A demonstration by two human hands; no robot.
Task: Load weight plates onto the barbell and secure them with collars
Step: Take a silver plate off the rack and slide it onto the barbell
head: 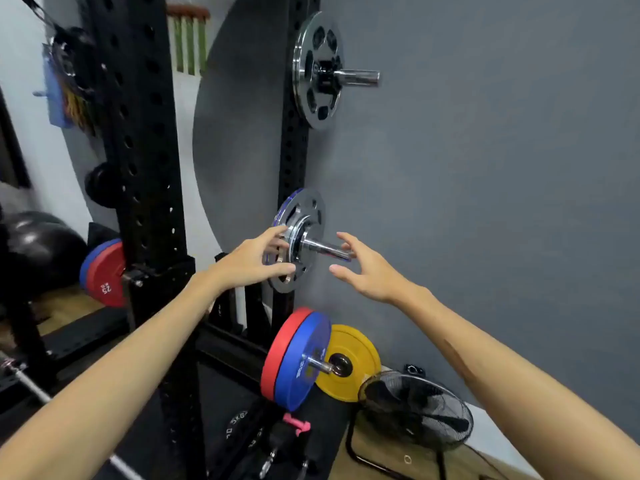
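Several small chrome plates (304, 216) sit on a storage peg (325, 250) sticking out of the black rack upright (294, 161), at mid height. My left hand (258, 261) touches the left rim of these plates, fingers spread. Just right of the peg's tip, my right hand (367, 268) hovers with fingers apart and holds nothing. Another chrome plate (317, 69) hangs on a higher peg. Lower down, a red plate (280, 351) and a blue plate (303, 362) share a peg. The barbell shaft (33, 388) crosses the lower left corner.
A yellow plate (349, 363) leans against the grey wall. A black floor fan (415, 410) stands at lower right. A pink collar (296, 424) lies near black plates on the floor. Red and blue plates (104, 271) hang on the left upright, beside a dark exercise ball (38, 247).
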